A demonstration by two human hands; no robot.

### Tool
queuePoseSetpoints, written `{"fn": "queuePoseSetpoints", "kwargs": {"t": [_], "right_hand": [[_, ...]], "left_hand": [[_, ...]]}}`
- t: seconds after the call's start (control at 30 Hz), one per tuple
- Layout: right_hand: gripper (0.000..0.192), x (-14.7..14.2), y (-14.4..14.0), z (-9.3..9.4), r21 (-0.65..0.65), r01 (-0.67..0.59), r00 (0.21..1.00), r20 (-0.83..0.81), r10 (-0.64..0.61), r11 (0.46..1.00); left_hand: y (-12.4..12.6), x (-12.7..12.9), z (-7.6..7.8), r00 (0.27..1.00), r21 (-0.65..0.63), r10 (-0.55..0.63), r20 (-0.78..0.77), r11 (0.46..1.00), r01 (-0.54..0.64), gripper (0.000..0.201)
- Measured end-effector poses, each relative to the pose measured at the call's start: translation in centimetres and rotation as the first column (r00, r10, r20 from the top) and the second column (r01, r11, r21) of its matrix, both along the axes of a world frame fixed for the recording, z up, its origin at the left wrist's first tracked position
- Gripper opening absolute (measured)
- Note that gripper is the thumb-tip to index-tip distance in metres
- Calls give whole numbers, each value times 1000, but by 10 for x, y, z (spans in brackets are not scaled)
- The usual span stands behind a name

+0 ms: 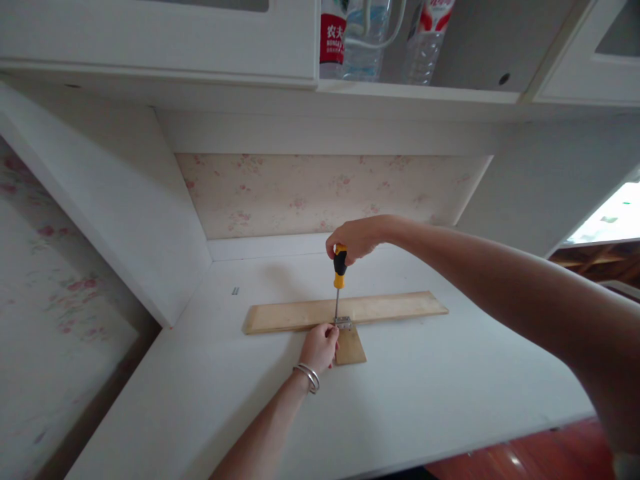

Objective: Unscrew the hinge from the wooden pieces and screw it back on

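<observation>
My right hand (361,239) grips a yellow and black screwdriver (340,267) from above. The screwdriver stands upright, its tip down at a small metal hinge (343,323). That hinge lies across the joint between a long wooden board (395,307) and a short wooden piece (351,348). My left hand (320,345), with silver bangles at the wrist, is closed beside the hinge's left end, thumb and fingertips pinched near the screwdriver tip. What its fingers hold, if anything, is too small to make out.
The boards lie on a white desktop (440,373). Behind and left of them is a small dark metal-looking piece (235,291). Overhead, a white cabinet (160,47) holds plastic bottles (423,50) and a clear jug (365,53). A white side panel (115,193) stands at the left.
</observation>
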State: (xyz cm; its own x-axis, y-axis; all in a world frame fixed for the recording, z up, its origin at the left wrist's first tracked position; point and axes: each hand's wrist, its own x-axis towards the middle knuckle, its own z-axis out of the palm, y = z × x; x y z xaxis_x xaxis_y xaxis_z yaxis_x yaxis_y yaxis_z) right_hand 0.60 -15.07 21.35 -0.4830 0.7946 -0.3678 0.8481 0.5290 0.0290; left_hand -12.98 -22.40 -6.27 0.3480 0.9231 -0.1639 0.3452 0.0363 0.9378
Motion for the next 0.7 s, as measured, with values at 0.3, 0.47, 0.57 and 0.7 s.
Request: {"fn": "queuePoseSetpoints", "kwargs": {"t": [0.3,0.47,0.57,0.7], "right_hand": [[68,-5,-2,-4,-159,294,946,-95,-311,943],[63,-10,4,-12,-54,338,938,104,-332,940],[44,-9,4,-12,-118,288,957,60,-283,950],[43,-4,1,-8,-134,200,979,-16,-204,971]], "left_hand": [[0,1,0,1000,-9,9,0,1000,-9,28],[-1,1,3,1000,-20,12,-1,1000,-12,27],[-1,1,5,1000,-30,9,-5,1000,-9,28],[-1,0,4,1000,-25,6,-4,1000,-6,28]]}}
